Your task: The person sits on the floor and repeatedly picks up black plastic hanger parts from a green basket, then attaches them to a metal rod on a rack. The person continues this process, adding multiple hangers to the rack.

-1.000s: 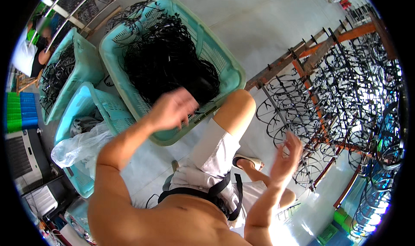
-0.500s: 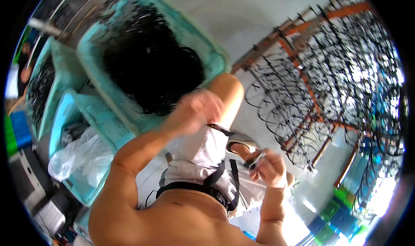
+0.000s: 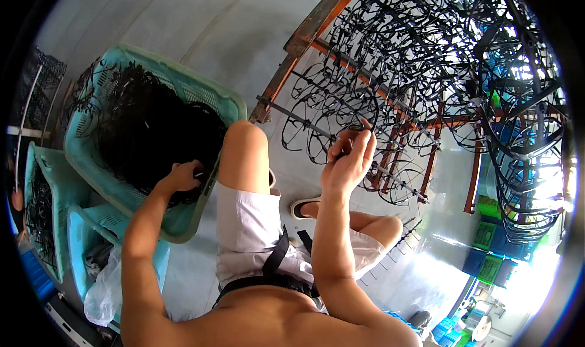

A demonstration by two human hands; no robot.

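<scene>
My left hand (image 3: pixel 181 177) is inside the near right part of a green plastic basket (image 3: pixel 234 103), its fingers curled in at a heap of thin black curved strips (image 3: pixel 152 130). A small pale bit shows at its fingertips; what they hold is lost against the black. My right hand (image 3: pixel 348 159) is raised by a rack's hanging black frame-like pieces (image 3: pixel 390 60). Its fingers are bent round something small and dark that I cannot make out. Whether a thin black loop beside the fingertips touches them is unclear.
An orange-brown metal rack (image 3: pixel 304 33) stands at the right. At the left are another green basket (image 3: pixel 60 207) with black strips and a blue-green one (image 3: pixel 78 243) with a clear plastic bag (image 3: pixel 105 289). Green and blue crates (image 3: pixel 484 240) stand at far right.
My left hand has moved from above my knee into the green basket. My right hand, which held a small shiny and dark thing by my lap, has risen to the rack. The view has shifted.
</scene>
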